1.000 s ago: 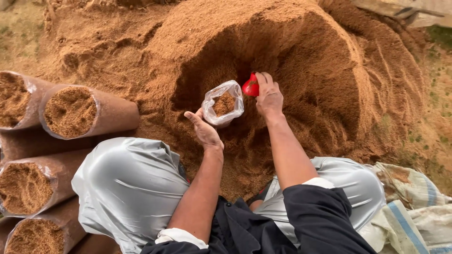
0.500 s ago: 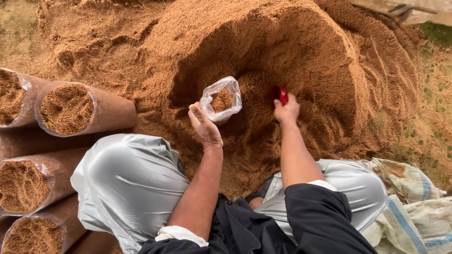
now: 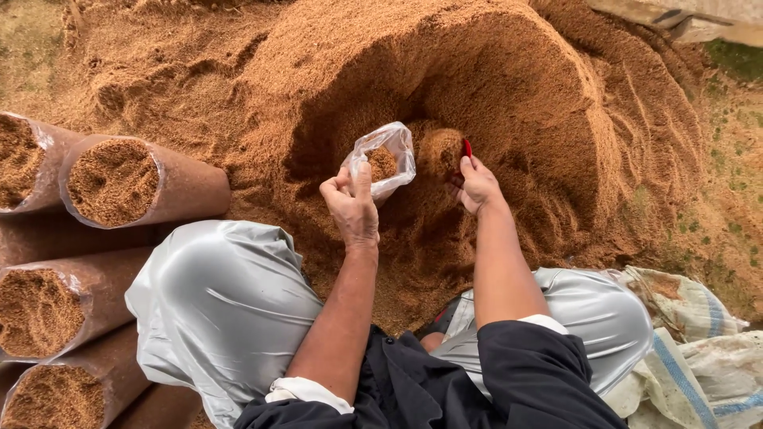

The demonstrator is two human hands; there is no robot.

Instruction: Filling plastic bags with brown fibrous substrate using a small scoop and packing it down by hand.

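My left hand (image 3: 351, 206) pinches the rim of a small clear plastic bag (image 3: 384, 161), held open and partly filled with brown sawdust. My right hand (image 3: 475, 184) grips a small red scoop (image 3: 466, 148) heaped with sawdust, just right of the bag's mouth. Both hands hover inside a hollow dug into a big sawdust pile (image 3: 509, 71). My knees in shiny grey trousers (image 3: 222, 302) frame the lower view.
Several filled sawdust bags (image 3: 115, 183) lie stacked on their sides at the left, open ends facing me. Woven sacks (image 3: 691, 334) lie crumpled at the lower right. Bare ground with sparse grass (image 3: 735, 159) runs along the right edge.
My right hand dipped the red scoop into the pile to the right and has brought it back loaded toward the bag. The left hand kept the bag open, shifting slightly.
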